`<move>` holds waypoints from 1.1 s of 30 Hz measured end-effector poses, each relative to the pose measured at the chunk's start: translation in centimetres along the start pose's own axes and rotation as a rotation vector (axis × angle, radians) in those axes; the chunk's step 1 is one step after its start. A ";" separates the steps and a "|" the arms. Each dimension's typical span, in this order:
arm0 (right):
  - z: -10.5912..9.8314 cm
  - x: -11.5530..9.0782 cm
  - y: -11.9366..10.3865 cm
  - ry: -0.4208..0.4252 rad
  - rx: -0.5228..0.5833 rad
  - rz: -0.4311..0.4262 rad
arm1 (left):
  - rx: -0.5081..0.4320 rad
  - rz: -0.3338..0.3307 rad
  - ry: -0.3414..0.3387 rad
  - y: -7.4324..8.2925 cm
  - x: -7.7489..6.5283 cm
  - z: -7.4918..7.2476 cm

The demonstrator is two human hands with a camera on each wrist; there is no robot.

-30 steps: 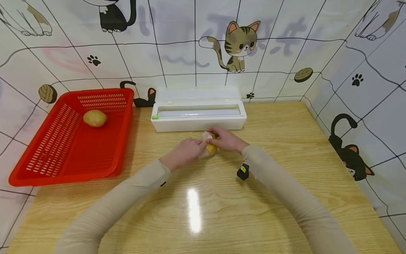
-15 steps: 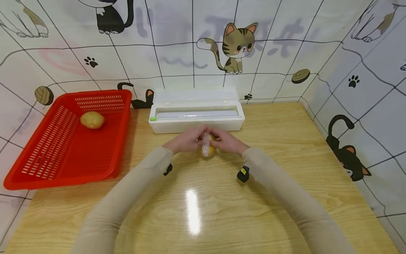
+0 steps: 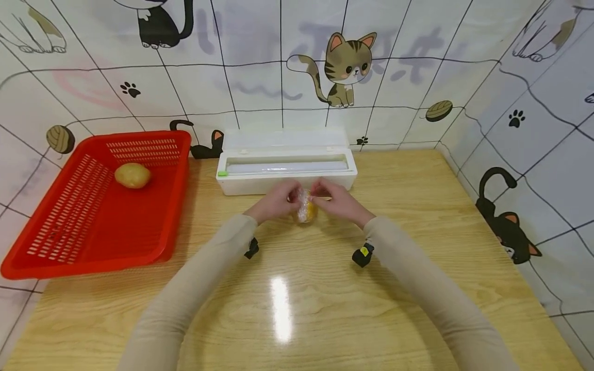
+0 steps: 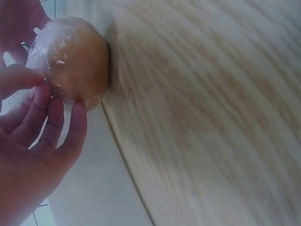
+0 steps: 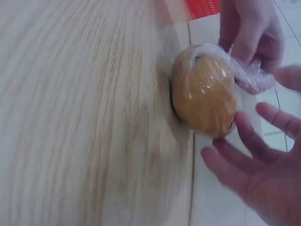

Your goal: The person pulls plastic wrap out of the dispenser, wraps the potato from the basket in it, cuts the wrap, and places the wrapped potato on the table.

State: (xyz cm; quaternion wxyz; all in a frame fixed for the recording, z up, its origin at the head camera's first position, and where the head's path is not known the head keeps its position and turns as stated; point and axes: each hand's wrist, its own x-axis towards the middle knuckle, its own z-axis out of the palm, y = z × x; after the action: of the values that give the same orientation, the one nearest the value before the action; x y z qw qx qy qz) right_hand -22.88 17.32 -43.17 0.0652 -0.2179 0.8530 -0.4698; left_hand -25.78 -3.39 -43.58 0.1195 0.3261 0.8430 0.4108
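A yellow-brown potato (image 5: 204,99) loosely covered in clear cling film (image 5: 251,75) rests on the wooden table, in front of the white dispenser box. My left hand (image 3: 278,200) is on its left, thumb and fingers pinching the gathered film; in the left wrist view that left hand (image 4: 37,136) has its fingertips against the wrapped side. To the right is my right hand (image 3: 341,203). In the right wrist view the fingers of this right hand (image 5: 263,160) are spread, with tips at the potato's end and the thumb beside the film's loose edge.
The white cling film box (image 3: 285,183) stands behind the hands with its lid up and a roll inside. At the left, a red plastic basket (image 3: 125,226) holds one bare potato (image 3: 132,175). Cat-patterned sheeting (image 3: 260,87) hangs around the table (image 3: 371,314).
My left hand has shifted from the potato's near left side up to its far left side. The right hand's fingers have spread and drawn slightly back, and the film looks more gathered.
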 end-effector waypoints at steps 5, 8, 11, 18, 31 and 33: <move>0.6 0.2 -0.1 0.037 -0.099 -0.026 | -0.019 -0.022 0.018 0.3 -0.2 0.0; 0.7 0.2 -0.1 0.045 -0.103 -0.025 | -0.016 -0.047 0.023 0.4 -0.2 0.1; 0.7 0.2 -0.1 0.048 -0.101 -0.039 | -0.012 -0.101 0.032 0.7 -0.1 0.1; 1.3 0.2 0.4 0.147 -0.157 -0.057 | 0.022 -0.170 -0.019 0.8 0.3 0.1; 1.4 -0.2 1.3 0.239 -0.108 0.109 | -0.207 -0.247 -0.079 1.2 0.5 0.5; 1.4 -0.3 1.4 0.254 -0.059 0.114 | -0.245 -0.272 -0.076 1.3 0.6 0.6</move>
State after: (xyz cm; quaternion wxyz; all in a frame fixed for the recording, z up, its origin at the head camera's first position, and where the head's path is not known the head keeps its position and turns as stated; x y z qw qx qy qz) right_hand -22.66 17.03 -45.12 -0.0231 -0.1096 0.8788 -0.4640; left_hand -25.42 -2.04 -42.89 0.2445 0.2073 0.8179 0.4777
